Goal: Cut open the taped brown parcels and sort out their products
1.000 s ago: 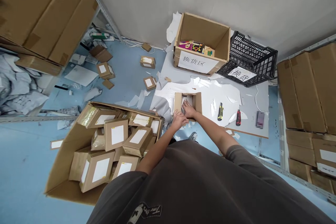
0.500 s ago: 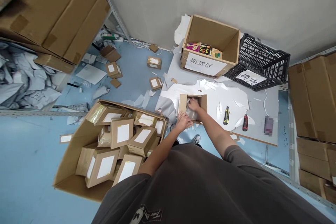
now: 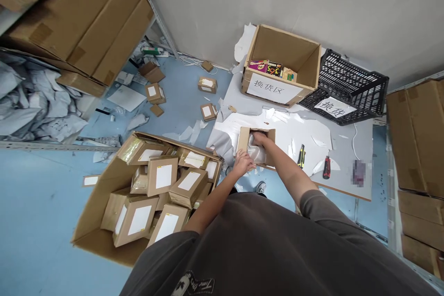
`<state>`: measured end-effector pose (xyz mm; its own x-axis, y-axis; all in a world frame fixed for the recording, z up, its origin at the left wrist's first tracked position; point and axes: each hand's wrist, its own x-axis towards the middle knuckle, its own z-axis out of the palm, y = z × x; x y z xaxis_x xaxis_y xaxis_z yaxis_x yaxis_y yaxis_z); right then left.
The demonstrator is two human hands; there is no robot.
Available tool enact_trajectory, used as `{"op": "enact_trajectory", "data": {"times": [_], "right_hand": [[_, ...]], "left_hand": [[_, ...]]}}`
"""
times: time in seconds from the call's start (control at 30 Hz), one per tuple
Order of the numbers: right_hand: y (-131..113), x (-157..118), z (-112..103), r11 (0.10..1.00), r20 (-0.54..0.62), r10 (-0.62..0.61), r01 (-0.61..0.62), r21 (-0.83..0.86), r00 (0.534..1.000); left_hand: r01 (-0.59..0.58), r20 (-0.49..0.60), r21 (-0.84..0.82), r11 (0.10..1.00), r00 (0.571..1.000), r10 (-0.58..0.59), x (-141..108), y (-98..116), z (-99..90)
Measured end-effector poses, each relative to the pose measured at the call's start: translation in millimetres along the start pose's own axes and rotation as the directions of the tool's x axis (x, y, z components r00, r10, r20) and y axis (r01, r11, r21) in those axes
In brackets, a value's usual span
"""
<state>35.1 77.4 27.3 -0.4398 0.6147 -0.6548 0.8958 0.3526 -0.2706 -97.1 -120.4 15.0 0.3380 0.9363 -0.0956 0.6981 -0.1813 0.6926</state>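
Observation:
A small open cardboard box [image 3: 244,138] stands at the near edge of the table, one flap folded out to its left. My left hand [image 3: 243,163] grips the near left edge of that box, fingers closed over the cardboard. Inside the box, my right hand [image 3: 259,139] reaches down toward the far wall, and its fingertips are hidden. Crumpled translucent plastic wrap [image 3: 257,154] lies below the right wrist in the box. Whatever is under the plastic cannot be made out.
On the table [image 3: 350,148] lie a yellow-black box cutter [image 3: 301,156], a red-black box cutter [image 3: 326,167] and paper scraps. Behind stand a labelled carton [image 3: 274,89] and a black crate [image 3: 367,97]. A large carton [image 3: 93,222] of small parcels is at my left.
My right hand has gone deeper toward the far side of the box, and its fingers have dropped from sight. The left hand keeps its place on the box edge. The view has shifted slightly.

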Motion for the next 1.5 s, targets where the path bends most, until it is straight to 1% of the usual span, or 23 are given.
{"op": "enact_trajectory", "data": {"times": [0.07, 0.13, 0.27, 0.33, 0.4, 0.47, 0.5, 0.57, 0.63, 0.67, 0.73, 0.8, 0.87, 0.93, 1.0, 1.1, 1.17, 1.2, 1.23, 1.3, 1.37, 1.43, 1.5], "right_hand": [[-4, -6, -9, 1.000, 0.009, 0.009, -0.009, -0.025, 1.000], [-6, -18, -18, 0.998, -0.018, -0.011, 0.009, -0.067, 1.000], [-6, -59, -36, 0.984, -0.106, -0.123, 0.107, -0.141, 0.987], [-2, -83, -45, 0.973, -0.176, -0.196, 0.170, -0.153, 0.965], [7, -107, -54, 0.963, -0.284, -0.262, 0.230, -0.144, 0.922], [22, -130, -61, 0.963, -0.417, -0.264, 0.262, -0.063, 0.870], [31, -141, -64, 0.963, -0.483, -0.228, 0.270, 0.018, 0.845], [53, -160, -67, 0.921, -0.587, -0.085, 0.288, 0.261, 0.805], [74, -176, -63, 0.778, -0.632, 0.112, 0.328, 0.535, 0.767], [83, -182, -58, 0.671, -0.633, 0.212, 0.360, 0.648, 0.745], [97, -189, -40, 0.421, -0.594, 0.388, 0.437, 0.795, 0.705], [105, -191, -13, 0.170, -0.498, 0.518, 0.488, 0.856, 0.695], [109, -188, 18, -0.050, -0.364, 0.600, 0.488, 0.872, 0.712], [111, -180, 50, -0.218, -0.229, 0.659, 0.474, 0.853, 0.716], [114, -168, 79, -0.342, -0.120, 0.687, 0.465, 0.817, 0.716], [116, -145, 115, -0.474, 0.005, 0.698, 0.457, 0.753, 0.716], [116, -127, 133, -0.527, 0.084, 0.703, 0.437, 0.729, 0.706], [115, -118, 141, -0.542, 0.130, 0.705, 0.411, 0.733, 0.697], [113, -110, 147, -0.550, 0.179, 0.709, 0.375, 0.747, 0.682], [109, -95, 157, -0.547, 0.265, 0.714, 0.280, 0.789, 0.648], [109, -86, 164, -0.535, 0.316, 0.719, 0.203, 0.820, 0.619], [114, -85, 168, -0.514, 0.332, 0.707, 0.132, 0.847, 0.625], [125, -91, 169, -0.469, 0.346, 0.669, 0.013, 0.883, 0.658]], "left_hand": [[0.000, 0.005, 0.010, 1.000, 1.000, 0.000, -2, -1, -2.6], [-0.001, 0.012, 0.026, 1.000, 1.000, 0.001, -1, -1, -3.0], [0.018, 0.047, 0.077, 0.997, 0.999, -0.022, 8, -1, -3.4], [0.022, 0.065, 0.091, 0.996, 0.997, -0.028, 13, -2, -6.8], [0.013, 0.073, 0.098, 0.995, 0.997, -0.020, 18, -2, -12.6], [-0.012, 0.079, 0.102, 0.995, 0.997, 0.004, 20, -2, -20.0], [-0.023, 0.082, 0.106, 0.994, 0.997, 0.014, 20, -2, -24.1], [-0.027, 0.091, 0.128, 0.991, 0.996, 0.016, 20, -3, -33.6], [0.000, 0.109, 0.173, 0.985, 0.994, -0.019, 20, -6, -46.1], [0.006, 0.118, 0.188, 0.982, 0.993, -0.029, 20, -9, -53.8], [0.015, 0.128, 0.204, 0.979, 0.991, -0.042, 23, -15, -71.7], [0.036, 0.148, 0.239, 0.970, 0.986, -0.073, 28, -20, -90.7], [0.067, 0.173, 0.291, 0.954, 0.977, -0.122, 32, -20, -107.0], [0.122, 0.179, 0.360, 0.925, 0.964, -0.197, 35, -13, -117.0], [0.172, 0.107, 0.420, 0.891, 0.966, -0.237, 34, 3, -118.2], [0.211, -0.111, 0.430, 0.878, 0.977, -0.180, 28, 39, -100.9], [0.171, -0.200, 0.378, 0.910, 0.975, -0.101, 28, 66, -76.2], [0.135, -0.208, 0.346, 0.928, 0.976, -0.064, 30, 79, -60.4], [0.081, -0.180, 0.310, 0.947, 0.983, -0.025, 34, 91, -42.7], [-0.002, -0.075, 0.238, 0.971, 0.997, 0.020, 49, 108, -4.5], [-0.014, 0.060, 0.192, 0.981, 0.998, 0.003, 71, 118, 33.3], [0.055, 0.193, 0.199, 0.978, 0.977, -0.094, 93, 121, 65.5], [0.168, 0.283, 0.283, 0.944, 0.926, -0.250, 110, 119, 88.9]]}}
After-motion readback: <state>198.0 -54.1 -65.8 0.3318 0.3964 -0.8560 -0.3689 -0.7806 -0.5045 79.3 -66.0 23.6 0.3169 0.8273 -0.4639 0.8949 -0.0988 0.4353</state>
